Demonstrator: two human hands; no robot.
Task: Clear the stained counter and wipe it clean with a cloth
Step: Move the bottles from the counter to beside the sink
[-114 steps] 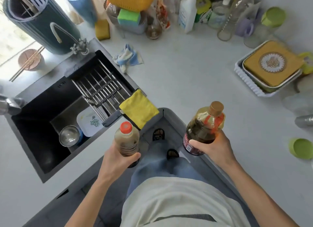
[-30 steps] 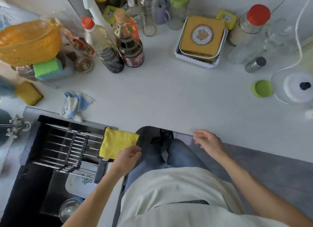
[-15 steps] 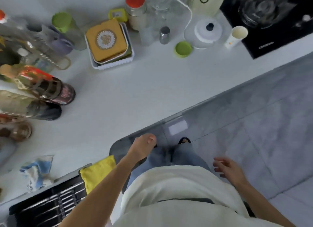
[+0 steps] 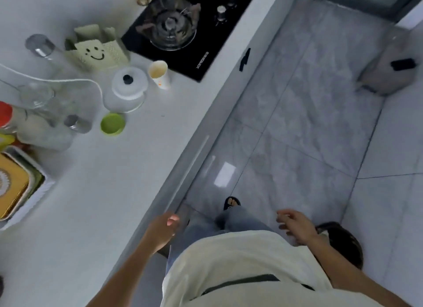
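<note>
The white counter (image 4: pixel 98 192) runs along the left, with bare surface in its near half. My left hand (image 4: pixel 161 231) hangs just off the counter's front edge, fingers loosely curled and holding nothing. Over the grey floor tiles, my right hand (image 4: pixel 295 226) is spread apart and empty. No cloth is in view. The picture is blurred by motion.
On the counter stand a green lid (image 4: pixel 112 124), a white lidded pot (image 4: pixel 129 82), a paper cup (image 4: pixel 159 74), a smiley-face holder (image 4: pixel 96 52), glass jars (image 4: pixel 40 45) and a yellow tin in a white tray (image 4: pixel 13 187). A black hob (image 4: pixel 183 32) lies beyond. A grey stool (image 4: pixel 389 75) stands far right.
The view has swung right, away from the sink, the yellow cloth and the bottles. Both hands, empty since setting down the bottles, have drifted off the counter edge over the floor.
</note>
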